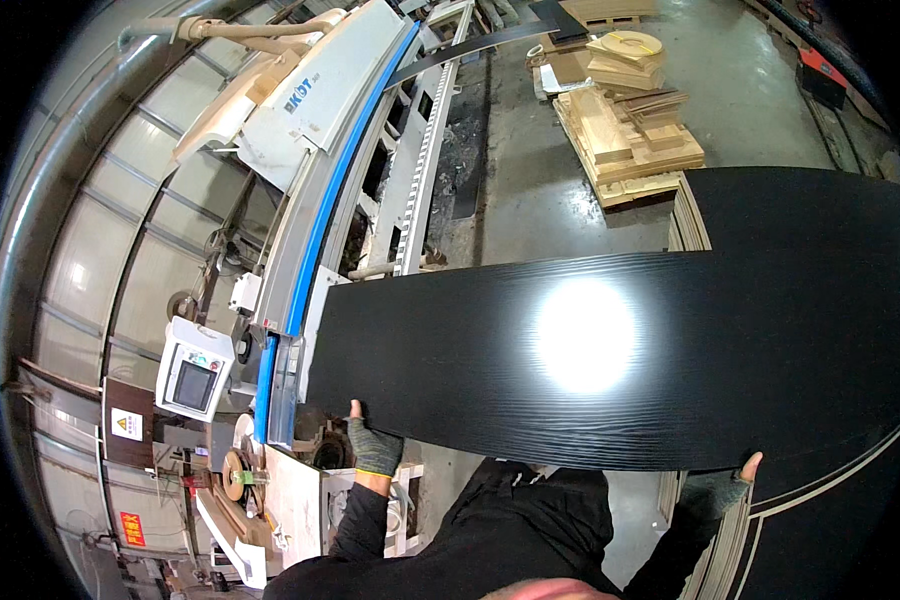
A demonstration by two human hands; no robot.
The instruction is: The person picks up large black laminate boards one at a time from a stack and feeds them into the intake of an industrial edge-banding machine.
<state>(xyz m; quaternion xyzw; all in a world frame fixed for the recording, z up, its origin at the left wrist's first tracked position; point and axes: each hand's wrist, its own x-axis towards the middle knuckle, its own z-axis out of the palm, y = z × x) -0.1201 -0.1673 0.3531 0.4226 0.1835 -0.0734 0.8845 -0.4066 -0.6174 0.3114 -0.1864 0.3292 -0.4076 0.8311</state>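
A long black wood-grain panel (430, 350) lies level across the middle, with a bright light reflected in its surface. My left hand (375, 446), in a grey fingerless glove, grips its near edge close to the left end. The thumb points up at the edge; the fingers are hidden underneath. Farther right, my right hand (720, 488), gloved too, holds the same edge with its thumb showing and its fingers out of sight below. At its left end the panel meets the blue-edged rail of a long white machine (310, 110).
A stack of black panels (800, 215) stands at the right, partly beneath the held one. Beyond it, wooden boards (625, 140) sit on a pallet. A control box (196, 370) with a screen is mounted left of the rail. At lower left stands a pale bench (297, 490).
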